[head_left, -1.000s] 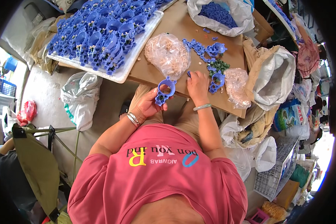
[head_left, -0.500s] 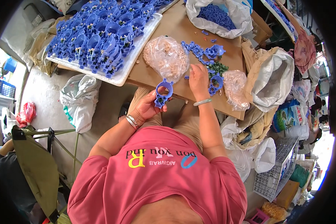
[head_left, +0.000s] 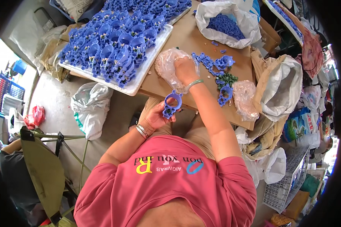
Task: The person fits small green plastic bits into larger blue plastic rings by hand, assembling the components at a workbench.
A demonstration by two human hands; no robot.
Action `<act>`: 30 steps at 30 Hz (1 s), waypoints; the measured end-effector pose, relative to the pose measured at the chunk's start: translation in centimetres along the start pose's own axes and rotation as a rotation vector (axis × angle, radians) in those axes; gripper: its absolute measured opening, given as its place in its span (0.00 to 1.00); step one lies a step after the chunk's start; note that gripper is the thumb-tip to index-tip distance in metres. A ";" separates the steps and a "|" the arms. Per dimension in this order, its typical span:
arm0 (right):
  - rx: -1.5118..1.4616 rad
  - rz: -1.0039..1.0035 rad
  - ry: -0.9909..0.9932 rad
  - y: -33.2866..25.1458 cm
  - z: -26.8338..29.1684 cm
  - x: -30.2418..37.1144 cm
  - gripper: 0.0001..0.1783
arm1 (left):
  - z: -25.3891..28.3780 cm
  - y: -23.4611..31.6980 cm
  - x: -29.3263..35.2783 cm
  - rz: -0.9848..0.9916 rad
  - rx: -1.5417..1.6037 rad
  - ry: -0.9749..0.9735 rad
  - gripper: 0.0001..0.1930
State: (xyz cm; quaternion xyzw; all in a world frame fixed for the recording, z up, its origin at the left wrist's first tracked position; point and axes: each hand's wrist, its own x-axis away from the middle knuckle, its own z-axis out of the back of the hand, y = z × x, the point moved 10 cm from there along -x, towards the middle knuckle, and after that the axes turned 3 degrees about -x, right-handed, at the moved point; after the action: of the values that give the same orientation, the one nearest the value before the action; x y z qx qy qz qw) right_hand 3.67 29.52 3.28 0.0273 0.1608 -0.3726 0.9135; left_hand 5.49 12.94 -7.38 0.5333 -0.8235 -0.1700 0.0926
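Note:
My left hand (head_left: 155, 117) holds a blue plastic ring-shaped part (head_left: 173, 103) just off the table's near edge, its round opening facing up. Over the clear plastic bag (head_left: 166, 65) of small pale pink pieces, my right hand (head_left: 187, 70) reaches in with the fingertips hidden among the bag's folds. Whether it grips anything cannot be seen. To the right of that bag lie loose blue parts (head_left: 204, 61), a pile of small dark green pieces (head_left: 226, 79) and another blue ring part (head_left: 225, 93). A second clear bag of pale pieces (head_left: 244, 97) sits near the right edge.
A white tray (head_left: 134, 86) packed with blue ring parts covers the table's left side. At the back stands a white sack (head_left: 203, 26) of small blue pieces. An open lined sack (head_left: 278, 87) is at the right, and a folding chair (head_left: 41, 166) stands at lower left.
My right hand has moved left, from beside the green pieces to the bag of pale pink pieces. The left hand still holds the blue ring part. The whole view has shifted slightly.

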 end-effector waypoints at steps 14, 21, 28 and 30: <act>-0.105 -0.080 -0.328 -0.2 -3.2 -0.8 0.10 | 0.9 0.7 0.6 -0.028 0.047 0.005 0.26; -0.353 -0.196 -0.273 1.6 -3.2 -0.3 0.12 | 0.6 0.5 0.5 -0.025 0.064 -0.008 0.26; -0.398 -0.121 -0.014 1.6 -2.5 -0.1 0.10 | 0.1 0.6 0.6 -0.039 0.107 -0.004 0.22; -0.430 -0.120 0.046 2.4 -1.9 0.0 0.10 | 0.2 0.6 0.5 -0.041 0.075 -0.017 0.25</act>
State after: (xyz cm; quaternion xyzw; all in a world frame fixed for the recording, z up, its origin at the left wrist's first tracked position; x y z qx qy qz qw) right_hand 4.84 31.56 1.26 -0.1690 0.2588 -0.3827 0.8706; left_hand 4.67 12.74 -7.35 0.5518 -0.8188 -0.1457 0.0620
